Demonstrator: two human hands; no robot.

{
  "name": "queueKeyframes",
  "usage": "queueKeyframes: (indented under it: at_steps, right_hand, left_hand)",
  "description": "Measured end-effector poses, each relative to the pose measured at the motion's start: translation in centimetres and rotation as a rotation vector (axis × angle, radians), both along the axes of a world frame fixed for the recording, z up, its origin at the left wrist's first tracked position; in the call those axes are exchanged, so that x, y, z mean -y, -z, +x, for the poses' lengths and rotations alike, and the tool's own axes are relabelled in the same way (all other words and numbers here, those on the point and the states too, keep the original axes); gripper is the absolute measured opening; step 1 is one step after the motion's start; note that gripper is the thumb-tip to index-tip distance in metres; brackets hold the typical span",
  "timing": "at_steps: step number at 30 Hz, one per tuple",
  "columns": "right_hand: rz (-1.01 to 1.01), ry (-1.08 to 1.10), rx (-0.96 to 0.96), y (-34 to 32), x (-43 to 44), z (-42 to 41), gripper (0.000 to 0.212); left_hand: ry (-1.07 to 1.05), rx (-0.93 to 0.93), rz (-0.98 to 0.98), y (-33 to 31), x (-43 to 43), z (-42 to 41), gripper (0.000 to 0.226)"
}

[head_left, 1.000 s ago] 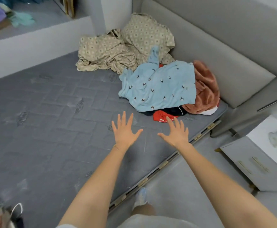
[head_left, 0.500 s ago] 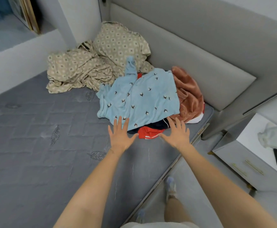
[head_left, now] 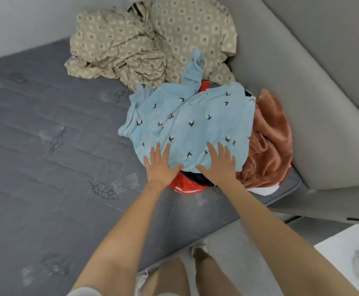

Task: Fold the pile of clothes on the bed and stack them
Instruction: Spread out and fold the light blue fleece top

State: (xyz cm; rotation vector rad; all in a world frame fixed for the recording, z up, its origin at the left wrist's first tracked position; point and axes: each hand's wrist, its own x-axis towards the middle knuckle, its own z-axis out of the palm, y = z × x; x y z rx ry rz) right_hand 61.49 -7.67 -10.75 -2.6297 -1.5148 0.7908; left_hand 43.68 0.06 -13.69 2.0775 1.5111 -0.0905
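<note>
Status as I read it from the head view: the pile of clothes (head_left: 217, 129) lies unfolded on the grey quilted mattress (head_left: 46, 146), and its top layer, the light blue top (head_left: 185, 116) with small dark motifs, is my reference for every position below. One sleeve of the blue top runs off its far side. Left hand (head_left: 160, 165): placed on the near edge of the blue top, toward its left end, fingers straight and spread, grasping nothing. Right hand (head_left: 219, 165): placed on the same near edge, further right, just beside the left hand but apart from it, fingers likewise extended and released, palm down. I cannot tell how firmly either hand presses on the fabric. Under the near edge of the blue top, between the two wrists, a dark navy garment (head_left: 195, 177) and a red garment (head_left: 182, 184) protrude. A rust-brown fleece (head_left: 270, 142) bunches against the right side of the blue top. Beyond the blue top lies crumpled beige patterned bedding (head_left: 131, 43). The grey padded headboard (head_left: 302, 92) stands to the right of the blue top, past the fleece.
</note>
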Motion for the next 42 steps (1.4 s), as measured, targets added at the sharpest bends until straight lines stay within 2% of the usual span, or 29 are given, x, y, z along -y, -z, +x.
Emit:
queueKeyframes:
  at_steps: [6,9,13,16,18,21,23,26,29,31,34,38,42]
  right_hand:
    - [-0.040,-0.124,-0.048,7.5,-6.8,2.1,0.090]
    - [-0.063,-0.193,-0.005,12.1,-10.8,2.6,0.100]
    - [0.018,-0.168,0.014,17.9,-17.3,3.1,0.118]
    - [0.065,-0.172,0.033,21.3,-20.7,3.1,0.121]
    - [0.086,-0.205,0.070,22.8,-21.3,2.8,0.111]
    - [0.166,-0.275,0.126,24.1,-20.6,2.2,0.075]
    - [0.241,-0.273,0.143,24.3,-20.4,2.0,0.053]
    - [0.305,-0.239,0.126,23.5,-20.7,1.6,0.034]
    - [0.454,-0.174,-0.040,21.2,-20.1,1.2,0.024]
    - [0.432,-0.104,-0.139,18.9,-19.2,0.9,0.026]
    - [0.396,-0.067,-0.169,15.3,-17.8,0.2,0.031]
    - [0.416,-0.113,-0.220,8.8,-16.1,-2.1,0.031]
    - [0.527,-0.159,-0.339,2.4,-14.5,-6.1,0.034]
  left_hand:
    - [-0.240,0.016,-0.093,7.6,-3.9,-0.5,0.086]
    - [-0.354,0.038,-0.123,12.1,-6.8,-0.9,0.087]
    - [-0.516,0.118,-0.193,17.5,-10.3,-0.5,0.088]
    - [-0.621,0.202,-0.196,20.7,-11.9,-0.9,0.087]
    - [-0.668,0.274,-0.224,22.2,-12.3,-1.4,0.089]
    - [-0.794,0.440,-0.252,23.5,-12.5,-1.6,0.095]
    - [-0.848,0.542,-0.236,23.6,-12.7,-1.1,0.088]
    - [-0.883,0.577,-0.170,23.0,-12.6,-1.2,0.047]
    - [-0.844,0.592,-0.061,20.7,-12.3,-2.0,0.013]
    - [-0.814,0.626,-0.023,18.1,-12.0,-2.7,0.012]
    - [-0.792,0.676,0.081,13.3,-11.0,-3.7,0.014]
    - [-0.829,0.718,0.145,6.4,-8.8,-5.3,0.021]
    - [-0.870,0.765,0.190,-0.4,-6.0,-7.7,0.022]
